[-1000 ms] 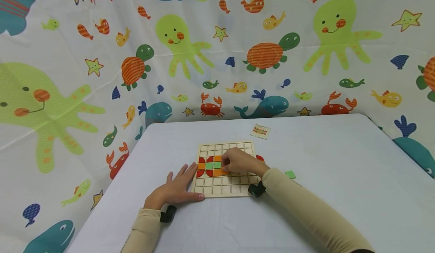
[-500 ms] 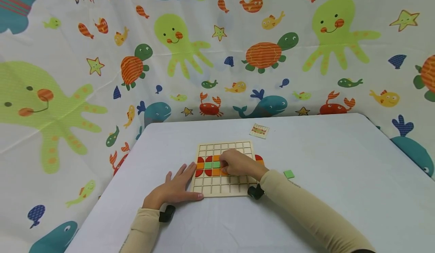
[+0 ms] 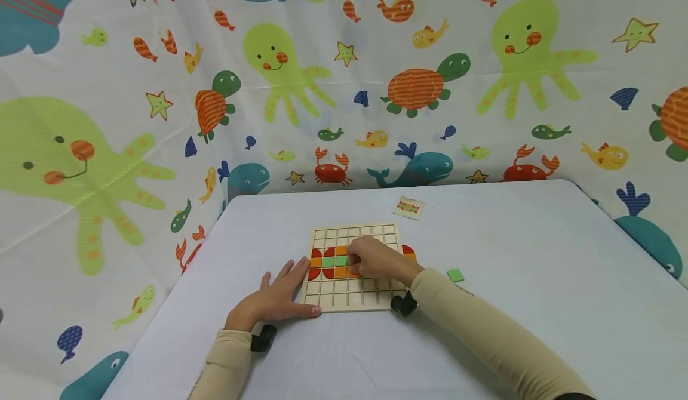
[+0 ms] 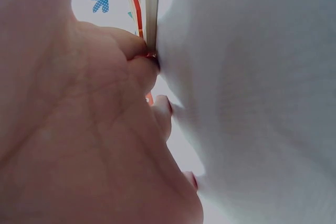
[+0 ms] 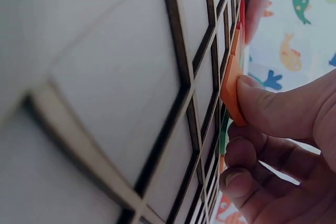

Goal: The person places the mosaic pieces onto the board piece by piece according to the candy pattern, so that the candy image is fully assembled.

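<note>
We are seeing a left hand (image 3: pixel 276 298), fingers spread, touching the left edge of a wooden grid board (image 3: pixel 340 298), whose left half is bearing red, orange and green tiles (image 3: pixel 328 262). Over the board's middle, a right hand (image 3: pixel 378 258) is pinching an orange tile (image 5: pixel 230 85) with its thumb and index finger; a picture card (image 3: pixel 409 207) is lying behind the board, and a loose green square (image 3: pixel 455 275) to its right.
</note>
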A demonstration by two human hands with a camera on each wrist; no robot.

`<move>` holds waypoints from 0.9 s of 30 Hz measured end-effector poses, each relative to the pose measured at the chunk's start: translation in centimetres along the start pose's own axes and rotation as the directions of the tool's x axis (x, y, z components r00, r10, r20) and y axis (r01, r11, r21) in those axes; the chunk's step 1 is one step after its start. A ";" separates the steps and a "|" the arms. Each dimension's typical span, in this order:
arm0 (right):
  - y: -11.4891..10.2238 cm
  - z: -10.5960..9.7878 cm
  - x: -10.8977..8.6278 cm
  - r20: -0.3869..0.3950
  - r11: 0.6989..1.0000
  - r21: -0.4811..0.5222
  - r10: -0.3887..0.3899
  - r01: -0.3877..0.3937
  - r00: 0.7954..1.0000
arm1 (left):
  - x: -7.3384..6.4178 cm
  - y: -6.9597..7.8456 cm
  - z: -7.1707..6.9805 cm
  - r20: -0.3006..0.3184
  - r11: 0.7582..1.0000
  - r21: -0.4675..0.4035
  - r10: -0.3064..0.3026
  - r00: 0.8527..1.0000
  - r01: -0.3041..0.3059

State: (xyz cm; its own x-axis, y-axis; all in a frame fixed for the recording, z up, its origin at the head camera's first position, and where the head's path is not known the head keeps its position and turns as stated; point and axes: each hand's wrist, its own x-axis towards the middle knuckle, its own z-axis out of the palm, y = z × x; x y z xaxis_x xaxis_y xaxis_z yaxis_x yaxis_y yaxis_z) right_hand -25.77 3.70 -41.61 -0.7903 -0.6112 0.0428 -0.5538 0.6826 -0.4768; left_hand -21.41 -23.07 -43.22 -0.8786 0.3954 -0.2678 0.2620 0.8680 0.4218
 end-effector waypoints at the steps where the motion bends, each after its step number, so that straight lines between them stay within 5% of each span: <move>1: 0.0 0.0 0.0 -0.004 1.000 -0.001 0.002 -0.002 1.000 | 0.0 0.0 0.0 -0.001 1.000 -0.001 0.000 1.000 0.000; 13: -0.2 0.2 -0.6 -0.022 1.000 0.005 -0.007 0.007 1.000 | -0.2 0.1 -0.1 -0.001 1.000 -0.018 0.008 1.000 -0.008; 22: 1.8 -0.7 -2.3 -0.114 0.996 0.033 -0.077 0.081 0.990 | -0.1 0.1 0.0 0.000 1.000 -0.017 0.001 1.000 -0.001; 27: 3.4 -1.7 -3.9 -0.142 0.996 0.066 -0.042 0.052 0.989 | -0.2 0.1 -0.1 0.001 1.000 -0.016 -0.003 1.000 0.003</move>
State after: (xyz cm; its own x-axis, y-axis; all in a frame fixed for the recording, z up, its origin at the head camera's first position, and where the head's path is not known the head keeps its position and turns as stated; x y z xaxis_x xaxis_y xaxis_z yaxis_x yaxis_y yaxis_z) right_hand -25.04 9.11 -41.91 -0.7955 -0.5765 0.1869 -0.5754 0.6218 -0.5313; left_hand -21.27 -23.10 -43.11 -0.8790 0.3931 -0.2700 0.2528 0.8642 0.4351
